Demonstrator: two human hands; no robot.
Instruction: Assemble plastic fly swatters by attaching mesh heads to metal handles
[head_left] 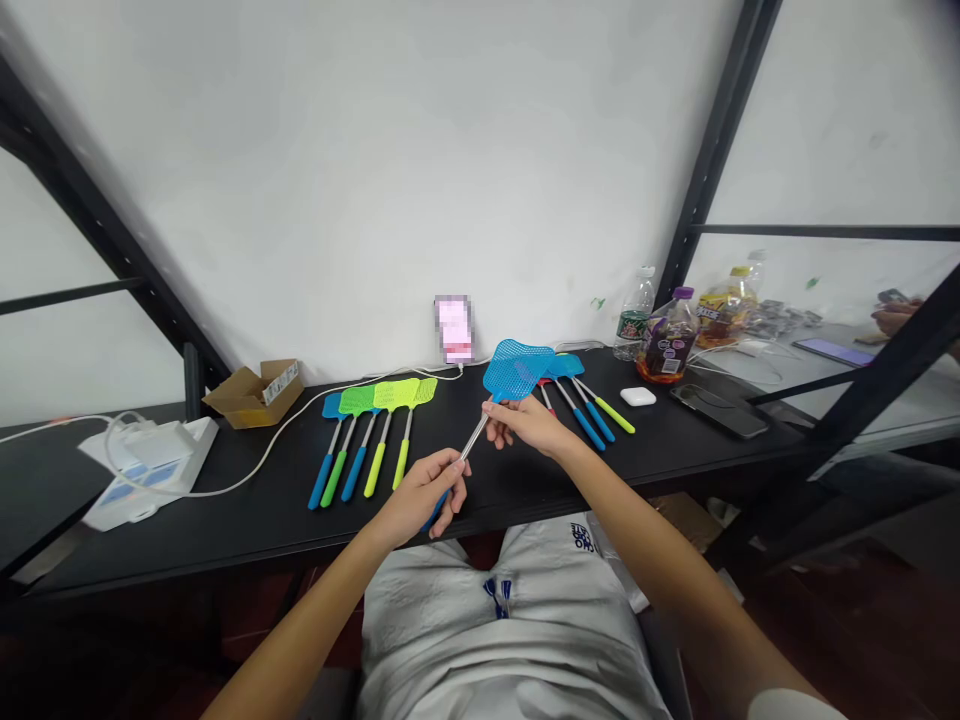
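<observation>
A blue fly swatter (517, 369) with a metal shaft is held tilted above the black shelf, its mesh head up and to the right. My left hand (429, 492) is closed around its lower shaft and blue handle, which the fingers mostly hide. Just below the mesh head, my right hand (529, 424) pinches the neck. Left of my hands lies a row of several swatters with blue, green and yellow handles, among them a green swatter (344, 443). On the right, more swatters overlap, including a yellow-handled one (616, 418); the held head partly covers them.
A phone (454, 329) leans on the wall, plugged into a white cable. An open cardboard box (256, 394) and a white power strip (150, 460) are left. A white earbud case (638, 397), dark phone (718, 411), purple-capped bottle (670, 338) and clear bottle (634, 315) stand or lie right.
</observation>
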